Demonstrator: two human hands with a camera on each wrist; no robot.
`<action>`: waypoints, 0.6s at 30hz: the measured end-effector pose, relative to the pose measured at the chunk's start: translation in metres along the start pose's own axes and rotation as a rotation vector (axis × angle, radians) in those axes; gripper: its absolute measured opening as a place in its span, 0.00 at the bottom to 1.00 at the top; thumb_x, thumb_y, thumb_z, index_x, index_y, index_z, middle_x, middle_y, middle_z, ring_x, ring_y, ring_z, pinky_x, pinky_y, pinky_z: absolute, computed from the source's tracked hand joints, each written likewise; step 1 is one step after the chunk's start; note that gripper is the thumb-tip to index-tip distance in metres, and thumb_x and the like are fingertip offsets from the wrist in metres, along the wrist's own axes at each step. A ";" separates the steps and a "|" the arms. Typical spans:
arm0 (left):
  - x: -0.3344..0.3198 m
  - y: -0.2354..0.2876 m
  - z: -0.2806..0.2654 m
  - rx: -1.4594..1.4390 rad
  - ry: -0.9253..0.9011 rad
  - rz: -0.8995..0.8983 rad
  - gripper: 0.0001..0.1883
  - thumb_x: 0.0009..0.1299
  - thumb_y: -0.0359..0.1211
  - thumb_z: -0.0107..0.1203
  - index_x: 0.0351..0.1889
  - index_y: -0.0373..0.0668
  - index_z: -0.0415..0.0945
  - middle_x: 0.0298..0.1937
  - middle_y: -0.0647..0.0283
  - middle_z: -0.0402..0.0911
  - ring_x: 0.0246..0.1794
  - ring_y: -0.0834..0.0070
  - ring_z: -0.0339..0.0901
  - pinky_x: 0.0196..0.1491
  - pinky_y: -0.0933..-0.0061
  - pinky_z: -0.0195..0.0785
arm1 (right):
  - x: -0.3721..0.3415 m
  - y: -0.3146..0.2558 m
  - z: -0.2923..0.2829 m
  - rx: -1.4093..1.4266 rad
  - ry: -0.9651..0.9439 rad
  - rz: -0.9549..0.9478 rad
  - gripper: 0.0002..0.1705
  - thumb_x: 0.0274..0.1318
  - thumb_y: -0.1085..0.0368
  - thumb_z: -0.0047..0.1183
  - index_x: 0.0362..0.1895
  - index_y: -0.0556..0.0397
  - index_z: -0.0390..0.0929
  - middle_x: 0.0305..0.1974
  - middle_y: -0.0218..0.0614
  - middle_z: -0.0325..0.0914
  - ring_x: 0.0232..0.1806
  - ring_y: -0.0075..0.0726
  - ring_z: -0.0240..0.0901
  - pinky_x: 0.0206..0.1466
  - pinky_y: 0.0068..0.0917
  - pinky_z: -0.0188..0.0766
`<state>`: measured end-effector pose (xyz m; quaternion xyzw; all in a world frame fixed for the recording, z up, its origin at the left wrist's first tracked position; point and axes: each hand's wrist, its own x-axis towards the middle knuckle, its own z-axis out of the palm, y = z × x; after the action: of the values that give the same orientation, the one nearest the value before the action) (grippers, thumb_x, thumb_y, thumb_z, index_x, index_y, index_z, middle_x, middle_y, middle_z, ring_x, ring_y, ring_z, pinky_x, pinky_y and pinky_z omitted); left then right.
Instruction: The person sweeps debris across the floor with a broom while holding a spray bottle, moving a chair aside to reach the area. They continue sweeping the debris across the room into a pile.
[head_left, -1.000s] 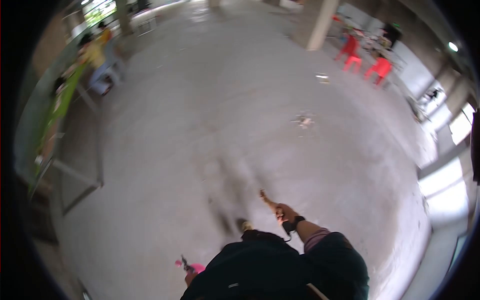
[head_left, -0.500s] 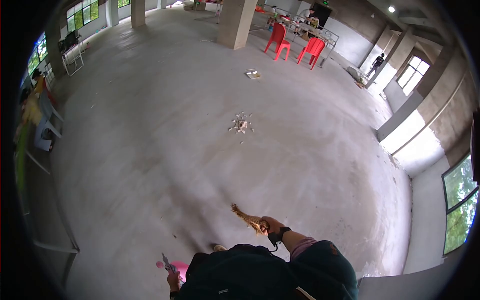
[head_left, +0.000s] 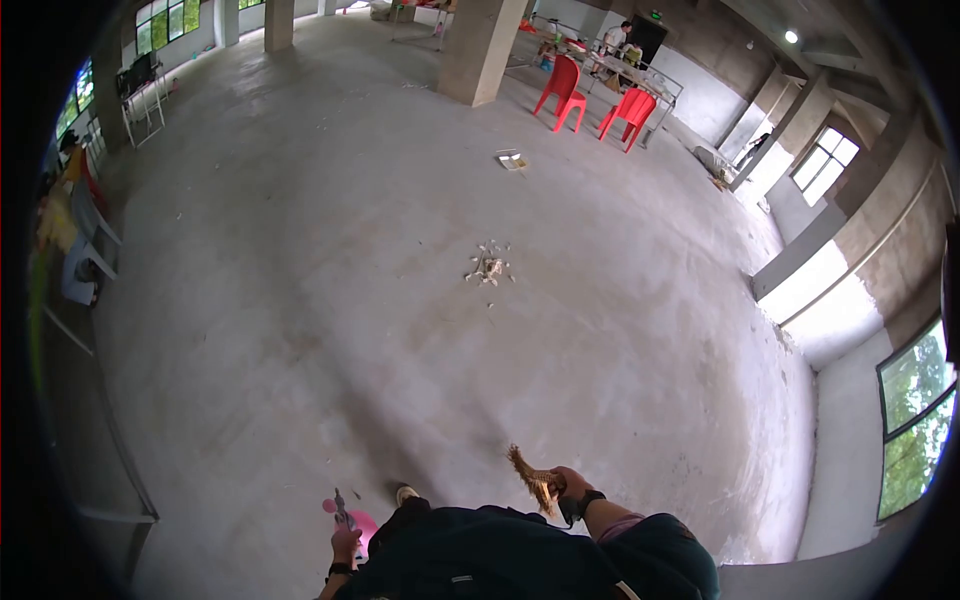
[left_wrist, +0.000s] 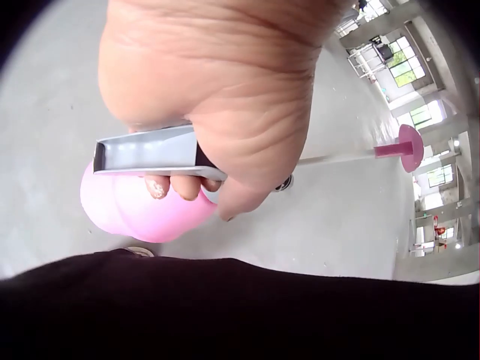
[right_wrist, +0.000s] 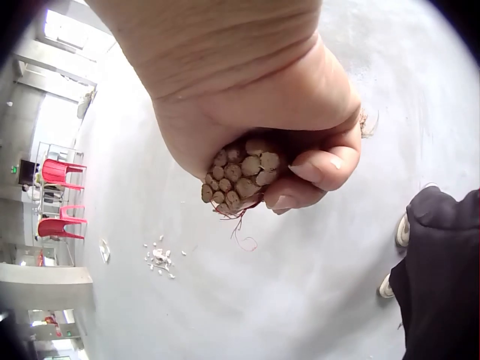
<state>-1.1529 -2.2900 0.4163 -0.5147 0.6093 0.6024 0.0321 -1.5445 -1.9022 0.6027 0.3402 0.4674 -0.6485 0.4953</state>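
Note:
In the head view my left hand (head_left: 346, 542) is low at the left, holding a pink and grey spray bottle (head_left: 365, 530). The left wrist view shows fingers curled around its grey handle (left_wrist: 142, 152), with the pink body (left_wrist: 146, 206) beneath and a pink round knob (left_wrist: 410, 148) at the end of a thin rod. My right hand (head_left: 574, 485) grips a straw hand broom (head_left: 535, 482), its frayed end pointing up and left. Close up, the cut ends of its bundled stalks (right_wrist: 244, 176) poke out of the fist, with loose red thread hanging.
Ahead on the concrete floor (head_left: 300, 350) lies a scatter of pale debris (head_left: 490, 268), with a small white tray-like thing (head_left: 511, 161) beyond. Red chairs (head_left: 628, 118) stand by a cluttered table; a thick pillar (head_left: 480, 50) rises nearby. A person sits at the far left.
The head view has swung right since a second ago, and the blur is gone. Over the last half second, the broom and right hand have shifted right and lower in view.

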 end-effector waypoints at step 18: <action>0.061 0.078 -0.025 -0.004 0.152 -0.153 0.14 0.54 0.32 0.54 0.38 0.38 0.68 0.19 0.60 0.71 0.16 0.69 0.73 0.18 0.68 0.71 | 0.085 -0.084 0.030 0.176 0.035 -0.070 0.13 0.49 0.58 0.46 0.34 0.53 0.66 0.20 0.36 0.67 0.16 0.29 0.62 0.18 0.23 0.60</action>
<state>-1.2187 -2.3653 0.4384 -0.6040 0.5676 0.5586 0.0308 -1.6479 -1.9515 0.5585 0.3772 0.4287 -0.6981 0.4320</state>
